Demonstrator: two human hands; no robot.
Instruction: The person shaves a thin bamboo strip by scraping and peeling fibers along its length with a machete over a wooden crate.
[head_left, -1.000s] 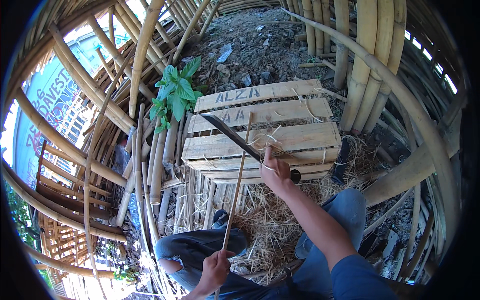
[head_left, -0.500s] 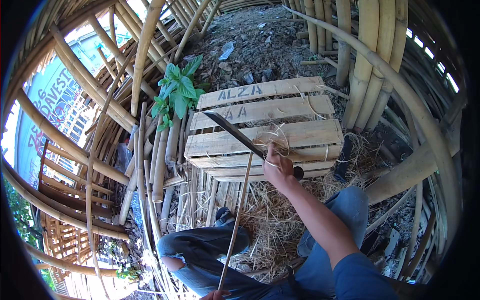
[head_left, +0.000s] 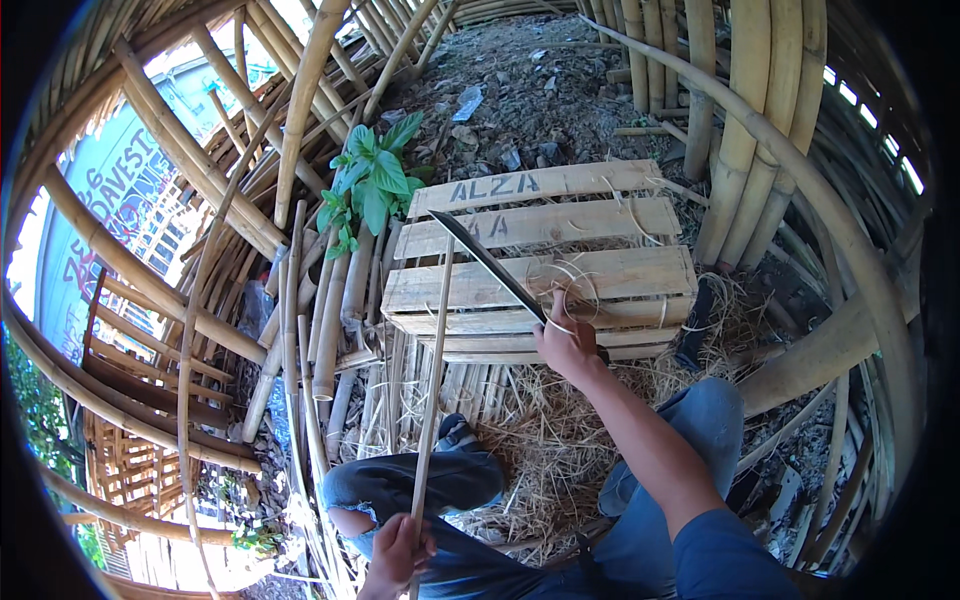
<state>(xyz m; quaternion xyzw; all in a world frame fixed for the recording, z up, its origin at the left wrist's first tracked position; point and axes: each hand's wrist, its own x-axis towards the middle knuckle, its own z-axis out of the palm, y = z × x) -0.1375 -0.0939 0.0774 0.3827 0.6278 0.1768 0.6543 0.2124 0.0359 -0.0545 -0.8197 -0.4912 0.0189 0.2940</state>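
My left hand (head_left: pixel 398 550) is closed round the lower part of a long, thin bamboo strip (head_left: pixel 430 400). The strip rises steeply, and its far end stands before the wooden crate, close to the blade. In my right hand (head_left: pixel 567 342) is the handle of a long machete (head_left: pixel 490 268), whose dark blade slants up and left over the slatted wooden crate (head_left: pixel 600 272). Thin curled shavings (head_left: pixel 575 280) lie on the crate around my right hand. Part of the machete's handle is hidden by my fingers.
Dry bamboo shavings (head_left: pixel 550 440) cover the ground between my legs. Bamboo poles (head_left: pixel 335 310) lie at the left, beside a leafy green plant (head_left: pixel 375 180). Thick upright bamboo poles (head_left: pixel 750 140) stand at the right. Rubble-strewn soil (head_left: pixel 530 90) lies behind the crate.
My left hand has come further up into view. The bamboo strip has shifted left and its far end now reaches higher, nearer the blade's tip. My right hand still grips the machete, slightly lower and further right.
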